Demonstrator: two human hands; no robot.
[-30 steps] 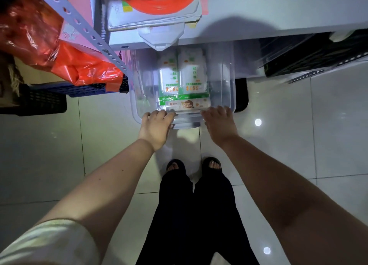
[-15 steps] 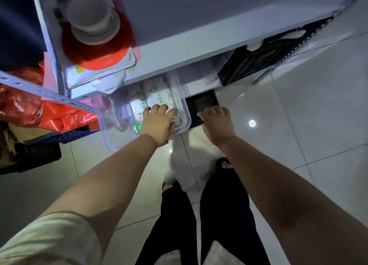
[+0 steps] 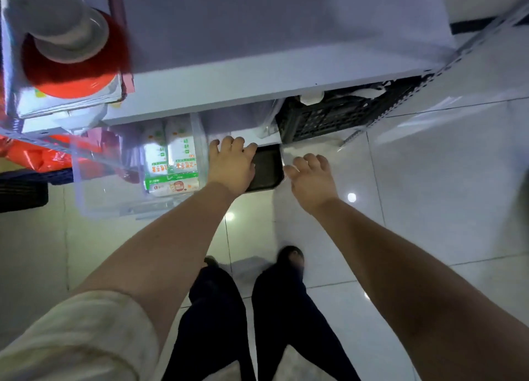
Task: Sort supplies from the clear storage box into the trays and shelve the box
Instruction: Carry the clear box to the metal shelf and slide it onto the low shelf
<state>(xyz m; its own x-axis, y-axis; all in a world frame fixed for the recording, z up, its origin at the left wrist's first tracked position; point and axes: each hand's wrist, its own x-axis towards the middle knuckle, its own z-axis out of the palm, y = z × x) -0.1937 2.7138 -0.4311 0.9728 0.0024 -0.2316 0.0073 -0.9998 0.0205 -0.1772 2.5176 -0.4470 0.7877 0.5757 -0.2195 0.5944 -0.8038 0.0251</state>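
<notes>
- The clear plastic storage box (image 3: 114, 180) is seen half under the white metal shelf (image 3: 229, 91).
- Beside the box, the left hand (image 3: 232, 165) is laid flat, holding nothing.
- Further from the box, the right hand (image 3: 312, 180) is spread, empty.

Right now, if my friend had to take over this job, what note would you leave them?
Left hand: open, resting over the near edge of the black tray, nothing held.
Right hand: open, above the floor beside the tray, touching nothing.
Clear box: on the floor, its far part under the bottom shelf, its near end sticking out. Green-and-white packs are inside it.
Black crate: under the shelf, to the right.
Done: box is partly shelved.
Left: probably push the box fully under; whether the packs still need sorting I cannot tell.
</notes>
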